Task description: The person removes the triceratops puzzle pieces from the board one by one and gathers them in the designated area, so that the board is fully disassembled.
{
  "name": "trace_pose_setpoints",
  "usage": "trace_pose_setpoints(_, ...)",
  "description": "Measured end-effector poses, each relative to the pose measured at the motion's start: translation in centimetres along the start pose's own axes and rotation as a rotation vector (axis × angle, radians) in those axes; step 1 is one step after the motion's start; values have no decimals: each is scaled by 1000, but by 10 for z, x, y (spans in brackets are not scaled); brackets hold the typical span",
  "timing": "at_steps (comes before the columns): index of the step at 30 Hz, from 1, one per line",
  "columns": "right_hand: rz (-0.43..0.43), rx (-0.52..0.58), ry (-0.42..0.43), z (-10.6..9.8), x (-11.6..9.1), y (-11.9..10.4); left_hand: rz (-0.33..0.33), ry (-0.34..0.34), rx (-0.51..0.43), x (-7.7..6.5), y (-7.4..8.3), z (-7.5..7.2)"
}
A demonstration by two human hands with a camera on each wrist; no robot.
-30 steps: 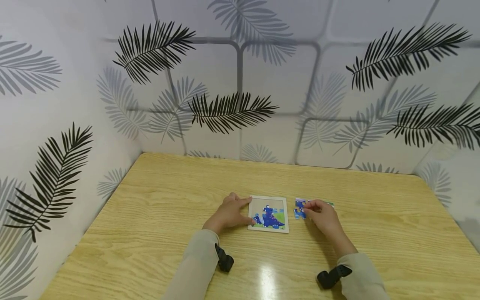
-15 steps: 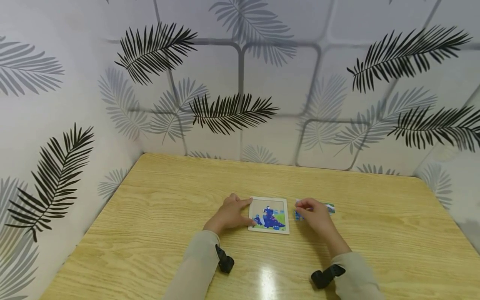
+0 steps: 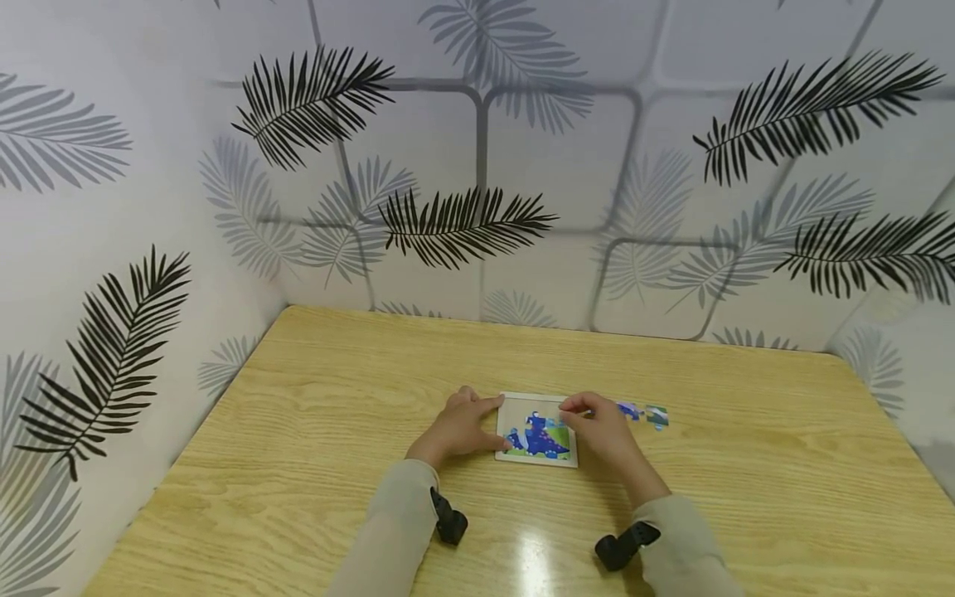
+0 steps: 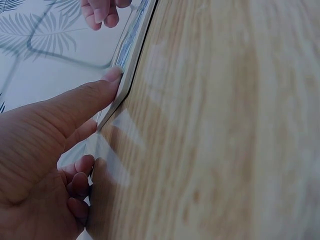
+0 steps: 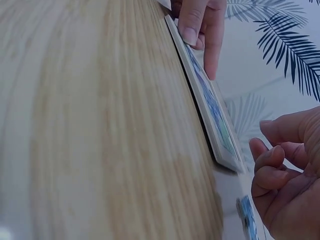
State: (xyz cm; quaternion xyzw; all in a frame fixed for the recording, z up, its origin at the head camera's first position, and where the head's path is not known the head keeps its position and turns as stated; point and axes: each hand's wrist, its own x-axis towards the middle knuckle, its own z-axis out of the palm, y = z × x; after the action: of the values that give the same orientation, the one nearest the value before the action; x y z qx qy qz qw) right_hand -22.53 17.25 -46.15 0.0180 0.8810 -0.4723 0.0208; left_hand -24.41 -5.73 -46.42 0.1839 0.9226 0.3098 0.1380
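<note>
The puzzle board [image 3: 516, 411] lies on the table [image 3: 283, 473], lower part filled, top bare. My left hand [image 3: 457, 425] braces it, fingers spread; my right hand [image 3: 603, 428] seemingly pinches a piece [image 5: 270, 147]. I still have loose pieces [image 3: 657, 415] left.

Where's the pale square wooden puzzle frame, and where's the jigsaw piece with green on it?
Pale square wooden puzzle frame [image 3: 537, 460]: head view, on its near rim.
Jigsaw piece with green on it [image 3: 657, 414]: head view, on its middle.

Wood-grain table [image 3: 298, 448] | framed puzzle [image 3: 516, 413] lying on it | loose puzzle pieces [image 3: 657, 415] to its right
</note>
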Motion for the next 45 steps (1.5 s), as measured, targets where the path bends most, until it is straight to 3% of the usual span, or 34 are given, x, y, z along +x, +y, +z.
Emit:
trace_pose_setpoints(6,12,11,-15,13,1,-3,-5,-12,12,0,0,1)
trace_pose_setpoints(15,-38,24,-61,25,3,-5,6,-13,10,0,0,4)
trace_pose_setpoints(33,-19,-112,-105,30,3,-11,4,-9,15,1,0,1)
trace_pose_setpoints(45,-24,-104,-112,31,5,-12,1,-3,21,0,1,0)
